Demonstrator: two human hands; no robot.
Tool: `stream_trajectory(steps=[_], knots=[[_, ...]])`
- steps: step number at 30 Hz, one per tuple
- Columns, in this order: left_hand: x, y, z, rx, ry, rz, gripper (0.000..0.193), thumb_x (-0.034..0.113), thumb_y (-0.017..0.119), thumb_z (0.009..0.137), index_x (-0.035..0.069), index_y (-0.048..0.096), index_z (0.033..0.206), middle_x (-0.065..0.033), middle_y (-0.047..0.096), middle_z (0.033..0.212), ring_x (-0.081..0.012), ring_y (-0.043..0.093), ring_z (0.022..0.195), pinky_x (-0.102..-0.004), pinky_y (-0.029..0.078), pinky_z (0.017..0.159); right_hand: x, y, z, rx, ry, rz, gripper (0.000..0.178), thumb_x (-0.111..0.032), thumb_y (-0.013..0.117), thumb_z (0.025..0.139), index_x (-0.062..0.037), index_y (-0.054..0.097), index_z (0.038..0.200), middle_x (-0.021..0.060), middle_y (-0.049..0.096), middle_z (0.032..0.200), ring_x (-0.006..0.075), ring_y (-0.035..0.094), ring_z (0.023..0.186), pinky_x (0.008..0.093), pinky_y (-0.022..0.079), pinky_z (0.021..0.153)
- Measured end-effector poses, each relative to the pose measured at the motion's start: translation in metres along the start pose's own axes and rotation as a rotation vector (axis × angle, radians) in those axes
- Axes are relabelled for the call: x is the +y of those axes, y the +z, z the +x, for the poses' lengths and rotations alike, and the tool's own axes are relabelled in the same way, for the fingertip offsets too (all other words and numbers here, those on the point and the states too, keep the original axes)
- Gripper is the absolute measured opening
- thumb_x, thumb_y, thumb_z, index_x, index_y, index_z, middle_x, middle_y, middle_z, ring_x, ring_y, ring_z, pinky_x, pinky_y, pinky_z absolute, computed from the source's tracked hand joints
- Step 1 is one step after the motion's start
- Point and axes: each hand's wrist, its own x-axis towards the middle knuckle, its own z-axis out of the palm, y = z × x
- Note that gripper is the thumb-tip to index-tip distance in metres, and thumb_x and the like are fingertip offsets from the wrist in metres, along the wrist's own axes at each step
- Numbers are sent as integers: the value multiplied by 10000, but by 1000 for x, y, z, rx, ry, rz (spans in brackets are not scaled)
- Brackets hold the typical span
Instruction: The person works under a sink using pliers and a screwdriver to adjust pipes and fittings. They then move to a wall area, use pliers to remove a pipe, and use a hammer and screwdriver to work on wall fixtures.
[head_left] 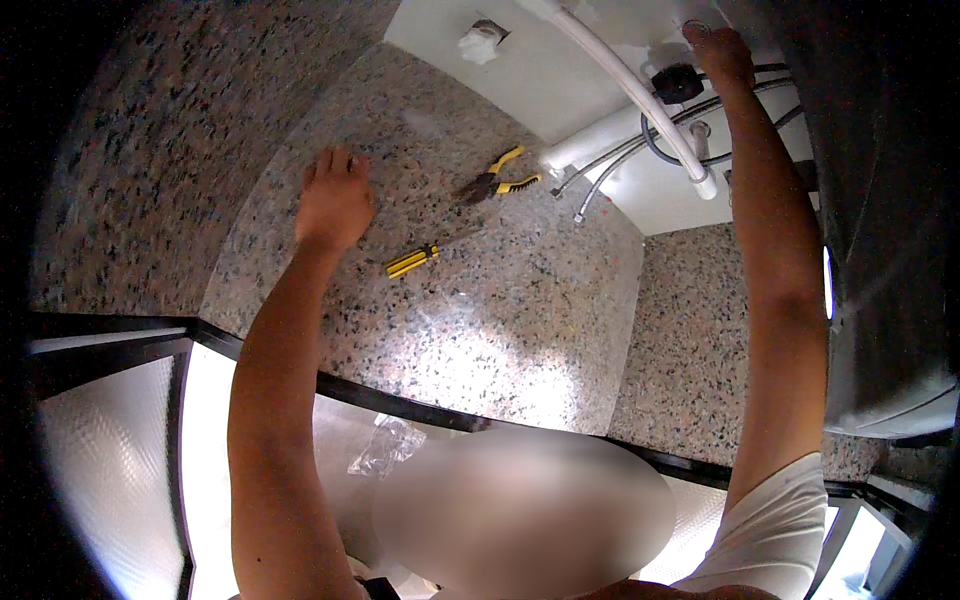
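Two things seemed to matter for working well at the small round fitting [697,31] on the white panel [560,90], above the black box [678,84]: fingers square to it, and the hoses [579,216] unstrained. Right arm [785,250] stretched up nearly straight, the right hand [727,62] was at the fitting, though whether its grip was clamped I could not tell; the left hand [337,200], grip empty, fingers slightly apart, rested palm-down on the granite slab [520,290].
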Motion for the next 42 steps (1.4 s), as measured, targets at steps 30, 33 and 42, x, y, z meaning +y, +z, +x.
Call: stream_trajectory(steps=[30, 33, 42], knots=[[-1, -1, 0, -39, -32, -23, 426, 201, 648, 901, 39, 596, 1291, -170, 572, 1318, -369, 503, 1308, -510, 454, 1078, -3, -11, -27, -24, 36, 176, 893, -795, 499, 867, -11, 711, 1238, 293, 650, 1315, 488, 616, 1230, 578, 465, 1041], [-2, 0, 0, -46, -30, -17, 433, 204, 649, 903, 42, 594, 1301, -170, 568, 1328, -366, 500, 1314, -512, 457, 1076, 2, 2, -16, -33, 90, 161, 838, -751, 502, 882, -14, 728, 1208, 282, 662, 1301, 498, 626, 1208, 586, 466, 1029], [-4, 8, 0, 18, -18, 4, 429, 202, 647, 910, 47, 593, 1306, -166, 552, 1364, -360, 503, 1317, -513, 455, 1084, 19, 33, -1, -22, 67, 211, 744, -694, 618, 852, -49, 739, 1203, 319, 682, 1213, 471, 648, 1185, 566, 483, 1017]])
